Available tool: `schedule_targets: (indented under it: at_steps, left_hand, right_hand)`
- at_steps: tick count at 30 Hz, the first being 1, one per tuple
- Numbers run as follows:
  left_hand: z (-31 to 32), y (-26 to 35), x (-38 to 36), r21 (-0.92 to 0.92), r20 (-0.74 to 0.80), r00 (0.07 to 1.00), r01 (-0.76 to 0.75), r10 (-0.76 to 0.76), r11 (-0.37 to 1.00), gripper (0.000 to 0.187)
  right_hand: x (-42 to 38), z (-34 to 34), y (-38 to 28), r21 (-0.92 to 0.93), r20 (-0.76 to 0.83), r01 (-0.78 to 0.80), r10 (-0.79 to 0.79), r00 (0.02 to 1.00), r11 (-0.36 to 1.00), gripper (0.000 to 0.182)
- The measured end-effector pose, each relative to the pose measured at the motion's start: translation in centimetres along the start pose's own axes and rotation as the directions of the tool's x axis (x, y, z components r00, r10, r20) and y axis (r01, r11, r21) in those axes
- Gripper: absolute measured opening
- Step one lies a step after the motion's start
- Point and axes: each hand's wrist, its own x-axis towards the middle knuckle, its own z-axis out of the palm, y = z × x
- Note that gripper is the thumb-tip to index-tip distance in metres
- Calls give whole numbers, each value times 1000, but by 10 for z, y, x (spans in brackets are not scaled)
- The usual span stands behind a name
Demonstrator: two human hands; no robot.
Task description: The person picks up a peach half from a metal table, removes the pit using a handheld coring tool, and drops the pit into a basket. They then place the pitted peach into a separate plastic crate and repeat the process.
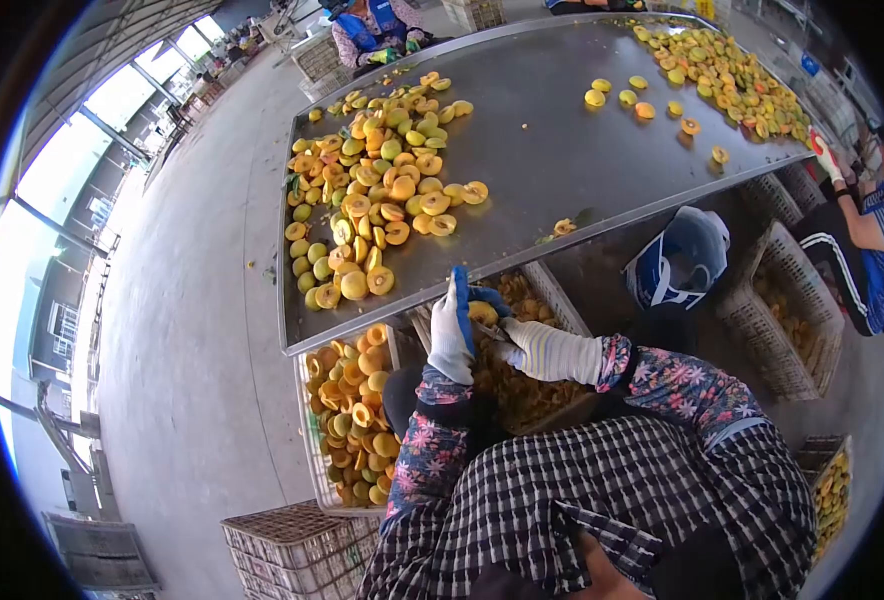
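Observation:
My left hand [450, 328], in a white glove with blue fingers, is just below the near edge of the metal table. Its index finger points up, and a yellow peach half [482, 313] sits between its thumb and other fingers. Close on the right, my right hand [537, 350] wears a striped pale glove with fingers closed toward the peach. What lies inside those fingers is hidden. Beneath both hands stands a crate [562, 297] with many cut peach pieces [522, 390]. Halved and whole peaches [382, 180] are heaped on the table's left side.
The metal table [532, 170] carries another peach heap [732, 85] far right. A full peach crate [305, 420] stands at my left, a stacked crate [292, 550] below it. A blue-white bucket [677, 258] and crate [787, 310] are at right. Co-workers [372, 25] sit around.

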Motion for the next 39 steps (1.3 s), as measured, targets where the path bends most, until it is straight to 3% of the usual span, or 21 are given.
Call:
schedule_targets:
  at_steps: [2,4,6,8,9,10,12,13,19,21,25,28,30,31,32,34,35,36,37,38,39]
  left_hand:
    - [-4,-8,4,-139,-27,1000,7,-11,990,62]
    - [0,-9,-2,-34,-11,987,-160,160,987,63]
    - [2,-11,-5,96,5,965,-261,262,961,61]
    - [2,-13,-5,253,14,952,-299,306,920,59]
    - [4,-12,-5,188,-20,974,-219,226,957,58]
    - [6,-9,-5,121,-52,988,-136,143,983,57]
    - [3,-9,-3,10,-36,999,-18,19,1000,56]
    - [-2,-11,0,-33,7,1000,14,-13,999,55]
    - [6,-5,-4,-118,118,993,14,0,993,54]
    - [8,-5,0,-238,110,991,99,-75,966,53]
    - [22,-4,-3,-412,91,993,100,-69,906,51]
    - [19,-7,-1,-485,80,993,111,-82,867,49]
    - [-4,-15,11,-530,84,992,125,-94,839,47]
    - [-20,-11,8,-355,39,998,63,-52,933,42]
    - [-38,-2,9,-89,-107,982,-167,157,982,42]
    - [-74,26,-1,137,-254,914,-291,318,947,30]
    - [-92,40,-6,259,-322,862,-318,392,912,24]
    - [-122,49,-6,561,-340,825,-207,451,801,25]
    - [-144,57,-7,796,-300,804,-86,513,600,31]
    - [-133,79,-20,907,-369,813,209,450,366,39]
    - [-145,83,-14,941,-298,835,175,462,291,40]
  right_hand:
    - [5,-22,-30,394,115,-282,258,959,875,30]
    - [5,-23,-32,471,109,-298,280,954,831,30]
    - [4,-1,0,242,-55,-71,87,995,968,31]
    - [2,6,16,162,-41,-55,62,997,985,35]
    - [3,6,21,119,-31,-45,49,998,992,38]
    - [4,-11,6,329,125,-228,197,972,916,39]
    - [2,-40,-20,584,495,-592,333,802,555,42]
    - [0,-30,-14,627,520,-619,337,784,473,43]
    - [-3,-29,-19,785,604,-619,190,774,29,42]
    - [-3,-28,-18,798,596,-602,178,783,-23,41]
    - [-9,-20,-10,827,557,-538,108,824,-163,39]
    - [-15,-23,-10,838,529,-514,44,847,-183,39]
    - [-18,-28,-9,839,540,-529,74,838,-130,41]
    - [-18,-31,-7,840,541,-533,90,836,-101,42]
    - [-20,-31,-3,837,530,-544,158,833,55,43]
    - [-24,-28,9,756,476,-549,277,835,357,44]
    - [-26,-27,16,627,454,-549,313,834,553,45]
    - [-31,-19,29,456,365,-456,307,879,764,45]
    - [-37,-3,45,242,275,-340,272,922,909,45]
    - [-40,6,53,2,197,-214,210,958,977,45]
    - [-39,4,50,-84,303,-335,345,888,938,45]
